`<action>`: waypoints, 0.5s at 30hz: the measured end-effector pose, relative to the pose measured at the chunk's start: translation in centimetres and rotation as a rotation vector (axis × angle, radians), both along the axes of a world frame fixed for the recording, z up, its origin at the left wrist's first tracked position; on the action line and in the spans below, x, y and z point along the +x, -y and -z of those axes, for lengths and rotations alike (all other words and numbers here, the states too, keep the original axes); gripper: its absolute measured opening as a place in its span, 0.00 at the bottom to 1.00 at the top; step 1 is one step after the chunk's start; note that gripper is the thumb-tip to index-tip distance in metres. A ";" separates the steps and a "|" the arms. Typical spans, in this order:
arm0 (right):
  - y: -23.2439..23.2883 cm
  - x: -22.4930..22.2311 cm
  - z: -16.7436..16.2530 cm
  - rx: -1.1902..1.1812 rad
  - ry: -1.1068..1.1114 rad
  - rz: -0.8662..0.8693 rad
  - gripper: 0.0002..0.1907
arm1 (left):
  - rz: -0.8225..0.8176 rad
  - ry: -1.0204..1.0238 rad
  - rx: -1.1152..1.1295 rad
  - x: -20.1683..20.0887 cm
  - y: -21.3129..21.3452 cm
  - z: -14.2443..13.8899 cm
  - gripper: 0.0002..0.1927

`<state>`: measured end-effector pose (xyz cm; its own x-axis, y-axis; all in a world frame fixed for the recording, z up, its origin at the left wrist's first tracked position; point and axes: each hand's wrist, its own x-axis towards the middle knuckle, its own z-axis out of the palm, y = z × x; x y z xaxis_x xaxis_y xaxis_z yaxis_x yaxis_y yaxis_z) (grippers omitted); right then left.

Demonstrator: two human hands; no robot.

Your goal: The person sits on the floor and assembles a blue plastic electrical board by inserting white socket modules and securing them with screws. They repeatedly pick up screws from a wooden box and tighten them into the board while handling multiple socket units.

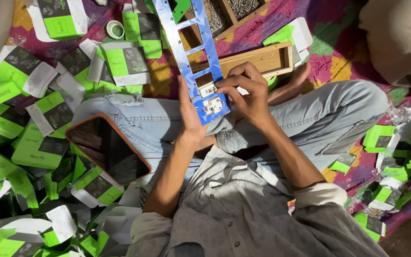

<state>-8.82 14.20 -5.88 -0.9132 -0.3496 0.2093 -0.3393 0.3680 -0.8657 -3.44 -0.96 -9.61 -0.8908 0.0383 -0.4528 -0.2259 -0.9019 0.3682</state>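
At the centre of the frame, above the person's crossed legs, a long blue frame plate [197, 52] with rectangular cut-outs is held up, its long axis running from the lower centre toward the top edge, leaning slightly left. The left hand [190, 112] grips the plate's lower left edge, palm behind it and fingers wrapped round the back, so only the thumb side shows; it is closed on the plate. The right hand [246, 93] comes in from the right side, fingers curled and pinched together on a small white switch module [208, 89] seated in 1 of the lower cut-outs. A second white module [212, 106] sits just below it, nearest the plate's bottom end. The pinched module lies directly left of the right fingertips, touching them, and the right hand is the nearer of the 2 to it.

On the left thigh rests a dark phone in an orange case [108, 147]. A wooden tray [262, 59] lies on the patterned mat behind the plate, and a compartment box of screws [229, 12] sits at the top of the frame. Green and white cartons [39, 147] lie scattered thickly at left, fewer at right.
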 end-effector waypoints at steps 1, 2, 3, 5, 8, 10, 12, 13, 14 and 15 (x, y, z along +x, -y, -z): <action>-0.1 -0.2 0.0 0.014 -0.021 -0.003 0.10 | 0.001 0.010 0.004 -0.1 -0.1 0.1 0.36; -0.2 -0.3 0.1 0.027 -0.042 -0.006 0.10 | 0.002 0.020 0.006 -0.1 -0.1 0.2 0.36; -0.3 -0.4 0.1 0.041 -0.062 -0.010 0.10 | 0.002 0.031 0.009 -0.1 -0.2 0.2 0.36; -0.4 -0.5 0.0 0.058 -0.096 -0.010 0.11 | 0.004 0.046 0.006 -0.1 -0.3 0.3 0.35; -0.3 -0.6 -0.1 0.054 -0.098 -0.009 0.12 | -0.004 0.039 0.017 -0.2 -0.2 0.5 0.35; -0.2 -0.5 -0.4 0.046 -0.061 -0.010 0.13 | 0.000 0.033 0.032 -0.1 -0.2 0.5 0.36; -0.1 -0.4 -0.6 0.041 -0.008 -0.009 0.15 | 0.022 0.030 0.046 0.0 -0.1 0.5 0.37; -0.1 -0.4 -0.7 0.016 0.023 -0.009 0.17 | 0.009 0.001 0.044 0.0 0.0 0.5 0.38; -0.2 -0.4 -0.8 -0.010 0.053 -0.010 0.19 | -0.004 -0.028 0.042 0.0 0.1 0.5 0.38; -0.3 -0.3 -0.9 -0.035 0.086 -0.010 0.21 | -0.016 -0.055 0.040 -0.1 0.3 0.5 0.39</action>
<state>-9.15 14.47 -5.01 -0.9249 -0.3524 0.1426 -0.2667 0.3342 -0.9040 -3.50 -1.21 -10.14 -0.9151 0.0408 -0.4012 -0.1913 -0.9197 0.3429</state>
